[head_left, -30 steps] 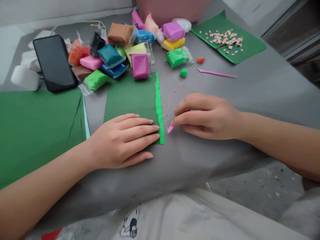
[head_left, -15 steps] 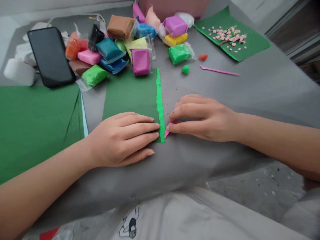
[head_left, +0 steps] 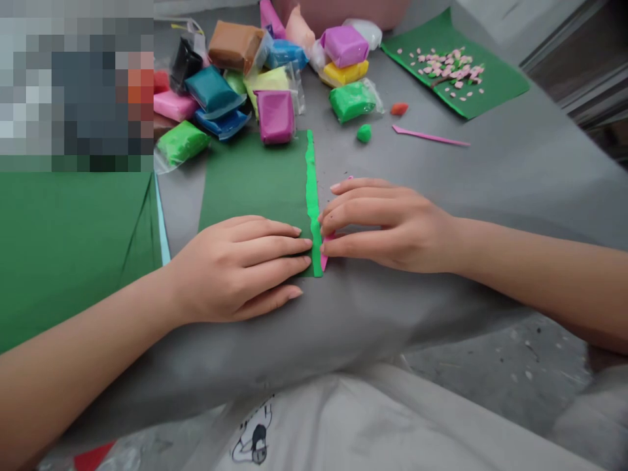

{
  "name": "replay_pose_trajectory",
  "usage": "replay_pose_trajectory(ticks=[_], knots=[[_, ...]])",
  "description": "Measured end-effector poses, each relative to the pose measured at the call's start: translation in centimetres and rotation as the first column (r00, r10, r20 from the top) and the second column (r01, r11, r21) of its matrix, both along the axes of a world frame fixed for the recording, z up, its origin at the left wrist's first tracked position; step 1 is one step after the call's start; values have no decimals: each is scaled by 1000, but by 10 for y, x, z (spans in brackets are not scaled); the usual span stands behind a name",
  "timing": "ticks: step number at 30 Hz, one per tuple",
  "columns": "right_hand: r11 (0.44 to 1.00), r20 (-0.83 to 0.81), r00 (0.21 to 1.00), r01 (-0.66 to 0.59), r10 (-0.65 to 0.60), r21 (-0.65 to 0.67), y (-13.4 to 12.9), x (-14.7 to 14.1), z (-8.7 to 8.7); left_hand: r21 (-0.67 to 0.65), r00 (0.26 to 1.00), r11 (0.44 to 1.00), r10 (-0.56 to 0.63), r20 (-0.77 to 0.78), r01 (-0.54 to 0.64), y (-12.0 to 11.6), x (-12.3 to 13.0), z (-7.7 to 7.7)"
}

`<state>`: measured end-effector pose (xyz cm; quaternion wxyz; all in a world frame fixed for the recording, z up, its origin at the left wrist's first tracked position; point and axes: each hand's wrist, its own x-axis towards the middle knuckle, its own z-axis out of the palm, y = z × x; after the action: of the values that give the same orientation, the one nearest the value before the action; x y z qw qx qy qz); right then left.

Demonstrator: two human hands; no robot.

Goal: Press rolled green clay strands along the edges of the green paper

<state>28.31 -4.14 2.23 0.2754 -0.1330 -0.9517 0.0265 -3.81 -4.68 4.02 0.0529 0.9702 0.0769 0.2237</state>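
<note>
A sheet of dark green paper (head_left: 255, 173) lies on the grey table, with a wavy strip of bright green clay (head_left: 313, 190) along its right edge. My left hand (head_left: 240, 268) rests flat on the paper's near part, fingers stretched out and their tips close to the strip. Beside the strip's near end, my right hand (head_left: 387, 226) pinches a pink modelling tool (head_left: 324, 261) between thumb and fingers. The tool's tip is against or just beside the strip's right edge; much of its shaft is hidden by the fingers.
Several wrapped clay packs (head_left: 238, 46) crowd the back. A second pink tool (head_left: 432, 136), a green clay lump (head_left: 364, 133) and an orange-red lump (head_left: 399, 108) lie right of them. A green sheet with a pink blossom tree (head_left: 500, 85) is at back right; another green sheet (head_left: 63, 248) lies left.
My right hand has shifted slightly left with the pink tool, which now stands more upright and closer against the clay strip. My left hand stays on the paper. The upper left corner is now pixelated.
</note>
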Motion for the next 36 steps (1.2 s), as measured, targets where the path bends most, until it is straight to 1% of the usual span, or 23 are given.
replay_pose_trajectory(ticks=[3, 7, 10, 13, 15, 19, 23, 25, 27, 29, 36], knots=[[998, 19, 1000, -8, 7, 58, 0, -1, 2, 15, 1000, 1000, -2, 6, 2, 0, 1, 0], [990, 0, 998, -60, 60, 125, 1, 0, 6, 5, 1000, 1000, -6, 3, 6, 0, 1, 1], [995, 31, 999, -40, 38, 92, 2, 1, 9, -26, 1000, 1000, -6, -7, 6, 0, 0, 0], [1000, 71, 997, 13, -14, 13, 2, 1, 10, -9, 1000, 1000, 3, -15, -3, 0, -1, 0], [1000, 78, 997, 17, -16, -13, 3, 0, 10, 3, 1000, 1000, 11, -22, -11, 0, -1, 0], [999, 46, 998, -36, 34, 23, 3, 0, 8, 13, 1000, 1000, 1, -4, -1, 0, 0, 0], [995, 17, 998, -61, 60, 78, 3, -2, 9, -2, 1000, 1000, -7, 0, 7, 0, 1, -1], [997, 35, 998, -52, 50, 59, 2, -5, 11, -12, 1000, 1000, -6, 0, 6, -1, 1, -1], [1000, 73, 997, -28, 27, 11, 2, -7, 14, -10, 1000, 1000, -7, 0, 7, -1, 2, -1], [1000, 93, 996, -12, 12, -1, 2, -9, 16, 1, 1000, 1000, -7, -1, 7, -1, 1, -1], [985, 143, 990, -27, 2, 171, 5, -10, 18, -19, 1000, 1000, -12, 11, 12, 0, 0, -3]])
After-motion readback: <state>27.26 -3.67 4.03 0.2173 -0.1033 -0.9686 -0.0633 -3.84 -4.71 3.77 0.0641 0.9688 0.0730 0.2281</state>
